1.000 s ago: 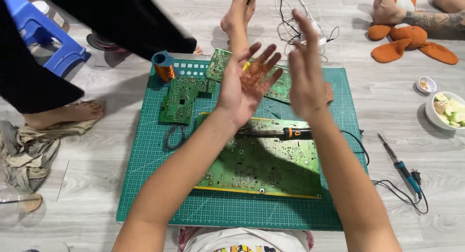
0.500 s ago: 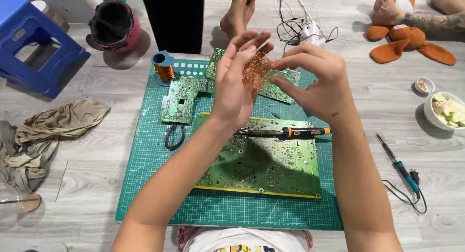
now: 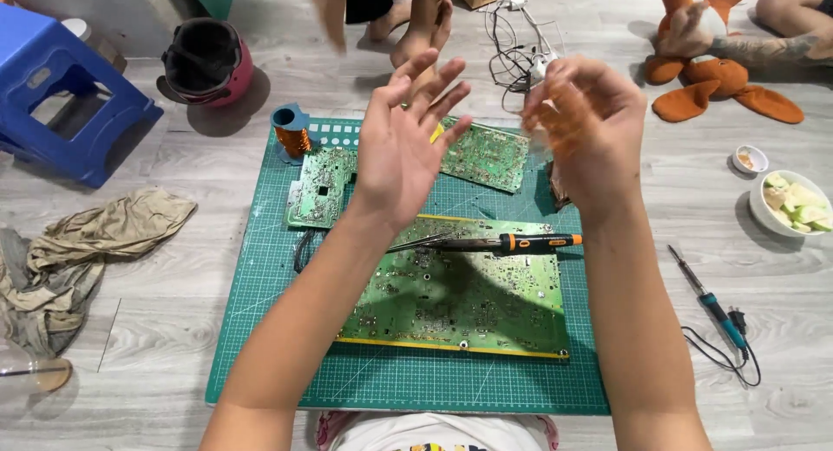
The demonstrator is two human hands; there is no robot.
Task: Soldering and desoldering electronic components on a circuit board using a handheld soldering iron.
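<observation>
My left hand (image 3: pixel 403 147) is raised above the green cutting mat (image 3: pixel 260 330), palm open and fingers spread, holding nothing. My right hand (image 3: pixel 586 126) hovers beside it to the right, blurred by motion, fingers loosely bent, with nothing visible in it. Below the hands a large green circuit board (image 3: pixel 468 303) lies on the mat. Across its top edge rests a pointed tool with an orange and black handle (image 3: pixel 512 242). Two smaller boards lie further back, one on the left (image 3: pixel 319 186) and one near the middle (image 3: pixel 484 156). A copper coil on a blue spool (image 3: pixel 291 132) stands at the mat's far left corner.
A blue-handled soldering iron (image 3: pixel 716 308) with its cord lies on the floor at right, near a bowl of food (image 3: pixel 794 204) and a small dish (image 3: pixel 749 160). Left are a blue stool (image 3: pixel 61 95), a helmet (image 3: pixel 206 61) and a crumpled cloth (image 3: pixel 95 251). Another person's feet (image 3: pixel 425 17), cables (image 3: pixel 521 43) and a plush toy (image 3: pixel 711 78) lie beyond.
My hands were pressed together over the mat; now they have come apart, the right one moving rightward. The person standing at the far left has moved away, uncovering the stool and helmet.
</observation>
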